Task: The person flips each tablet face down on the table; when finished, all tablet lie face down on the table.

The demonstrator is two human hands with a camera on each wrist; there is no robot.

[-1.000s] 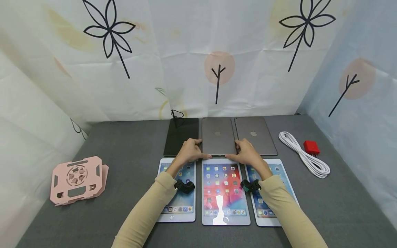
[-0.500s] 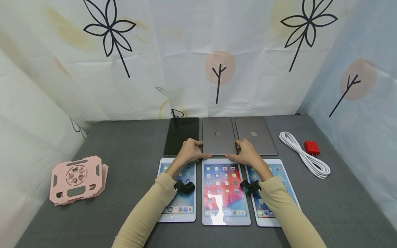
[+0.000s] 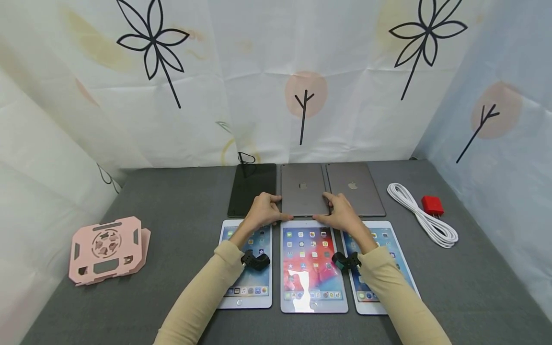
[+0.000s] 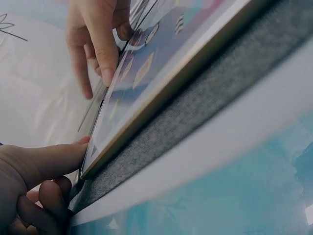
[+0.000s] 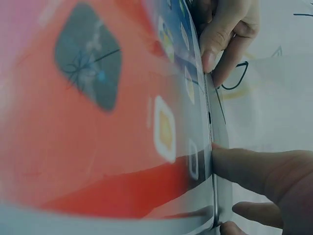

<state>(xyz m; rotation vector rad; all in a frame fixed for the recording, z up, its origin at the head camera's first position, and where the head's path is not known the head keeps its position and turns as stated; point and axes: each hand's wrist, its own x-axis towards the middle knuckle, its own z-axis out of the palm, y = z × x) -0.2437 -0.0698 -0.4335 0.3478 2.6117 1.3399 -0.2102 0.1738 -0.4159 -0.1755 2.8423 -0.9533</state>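
Two grey tablets lie side by side in the back row, backs up. At the near left corner of the middle one (image 3: 303, 184), my left hand (image 3: 263, 209) has its index finger by the left edge and its thumb along the near edge. My right hand (image 3: 342, 211) is at the opposite near corner, thumb on the near edge and index fingertip over the right edge. In the right wrist view, the right thumb (image 5: 249, 166) lies fairly straight against the edge, with other fingers apart below it. The left wrist view shows lower fingers (image 4: 46, 203) of my left hand loosely bent.
A dark-screened tablet (image 3: 252, 189) and another grey tablet (image 3: 355, 189) flank the middle one. In front lie three white tablets with lit screens, the central one (image 3: 314, 306) between my forearms. A pink perforated case (image 3: 105, 251) lies left; a coiled white cable (image 3: 424, 220) and red charger (image 3: 432, 205) lie right.
My right index fingertip has shifted slightly left, onto the middle grey tablet's right edge. The left hand and the tablets look nearly still.
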